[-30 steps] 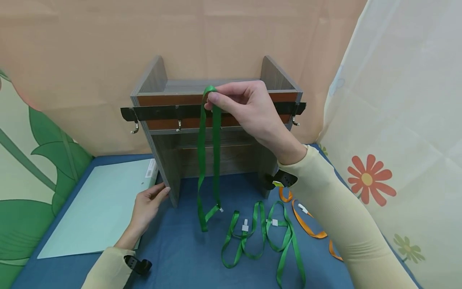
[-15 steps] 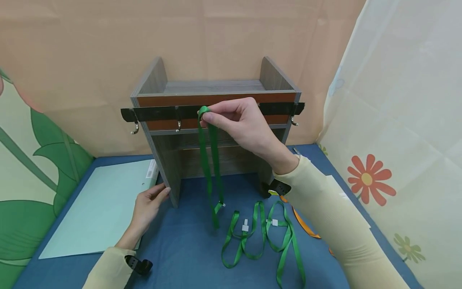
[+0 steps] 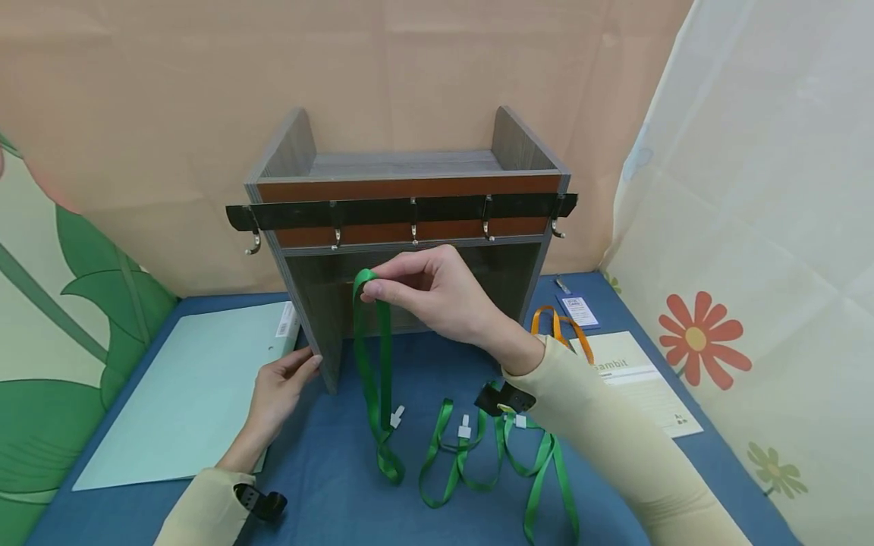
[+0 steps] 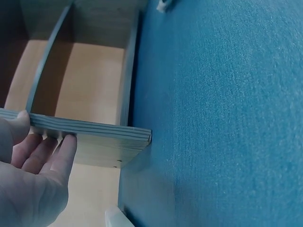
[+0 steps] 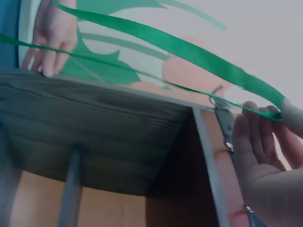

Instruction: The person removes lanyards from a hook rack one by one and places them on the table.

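Observation:
My right hand [image 3: 437,299] pinches the top of a green lanyard [image 3: 386,356] between thumb and fingertips. Its loop hangs in front of a grey wooden shelf unit [image 3: 307,296], below the black hook rail [image 3: 300,215]. In the right wrist view, two strands of the lanyard stretch left from the fingers. My left hand [image 3: 283,387] grips the lower front edge of the unit's left side panel, thumb on one face and fingers on the other in the left wrist view. Two more green lanyards with white clips lie on the table, one a loop [image 3: 421,474] left of the other [image 3: 563,485].
On the left lies a pale folder [image 3: 184,394]. To the right are an orange lanyard [image 3: 546,311], a blue-edged badge [image 3: 579,311] and a printed sheet [image 3: 655,379], partly behind the right sleeve. Several metal hooks [image 3: 337,236] jut from the rail.
My right hand has come down from the rail to below it with the lanyard, whose lower end has swung. The middle hooks, badge and sheet are now uncovered. The left hand stays put.

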Tool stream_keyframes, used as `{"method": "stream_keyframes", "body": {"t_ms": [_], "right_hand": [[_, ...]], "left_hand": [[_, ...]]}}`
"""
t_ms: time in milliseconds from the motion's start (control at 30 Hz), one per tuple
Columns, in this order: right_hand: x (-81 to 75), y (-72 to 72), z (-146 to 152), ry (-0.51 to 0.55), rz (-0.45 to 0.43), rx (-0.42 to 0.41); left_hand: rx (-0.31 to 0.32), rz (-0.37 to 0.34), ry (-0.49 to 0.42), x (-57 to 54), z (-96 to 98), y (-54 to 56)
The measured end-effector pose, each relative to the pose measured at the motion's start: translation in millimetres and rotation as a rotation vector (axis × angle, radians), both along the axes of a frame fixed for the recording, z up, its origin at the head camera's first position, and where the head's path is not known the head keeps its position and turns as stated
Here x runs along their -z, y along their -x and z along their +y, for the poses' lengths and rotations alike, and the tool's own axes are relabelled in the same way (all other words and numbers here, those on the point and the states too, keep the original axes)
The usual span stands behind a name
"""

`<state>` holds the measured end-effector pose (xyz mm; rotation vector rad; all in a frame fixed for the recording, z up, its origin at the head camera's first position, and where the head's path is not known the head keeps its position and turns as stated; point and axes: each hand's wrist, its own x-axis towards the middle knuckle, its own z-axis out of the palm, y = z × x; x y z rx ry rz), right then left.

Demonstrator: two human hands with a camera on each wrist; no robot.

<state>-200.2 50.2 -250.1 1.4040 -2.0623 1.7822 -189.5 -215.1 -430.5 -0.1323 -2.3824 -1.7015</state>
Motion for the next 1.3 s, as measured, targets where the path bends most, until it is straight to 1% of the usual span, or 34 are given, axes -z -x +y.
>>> {"method": "stream_keyframes", "body": {"t_ms": [133,300,400,500,600,700,833,967,1100,1167,1200,1300], "right_hand": [[15.5,-5.8,-2.4,0.003,-0.02,0.032],[29.3,-11.1,-6.4,0.005,-0.012,0.083],[30.4,-13.3,-9.9,0.003,0.004,0.097],[27.7,-14.8,-13.2,0.008,0.02,0.104],[27.1,-16.7,-15.0,0.013,0.019,0.106],[35.3,-18.8,-16.1,0.013,-0.004,0.111],[54.1,-21.2,-18.7,0.002,-0.052,0.127],[68.8,-25.5,-20.3,-0.032,-0.098,0.16],[81.1,-30.1,-20.0,-0.075,-0.15,0.181],[85.3,-32.9,-19.3,-0.096,-0.177,0.187],[84.6,-35.7,-18.6,-0.104,-0.189,0.189],[80.5,-43.8,-16.6,-0.119,-0.22,0.2]], "left_hand": [[-0.001,0.003,0.003,-0.3,-0.7,-0.2],[0.0,0.005,0.012,-0.3,-0.5,-0.7],[0.0,0.005,0.009,-0.4,0.1,-0.8],[0.003,0.005,0.0,0.1,0.2,-0.3],[0.005,0.012,-0.003,1.3,0.2,0.3],[0.004,0.011,-0.003,2.0,0.2,0.6],[-0.002,-0.007,-0.009,1.8,-0.3,-0.1],[0.0,-0.015,-0.009,0.3,0.2,-1.8],[-0.012,-0.016,0.009,-1.0,1.3,-2.8],[-0.013,-0.012,0.012,0.5,0.6,-1.7],[-0.013,-0.008,0.016,1.7,-0.1,-0.8],[0.001,-0.003,0.01,11.3,-4.2,5.9]]}}
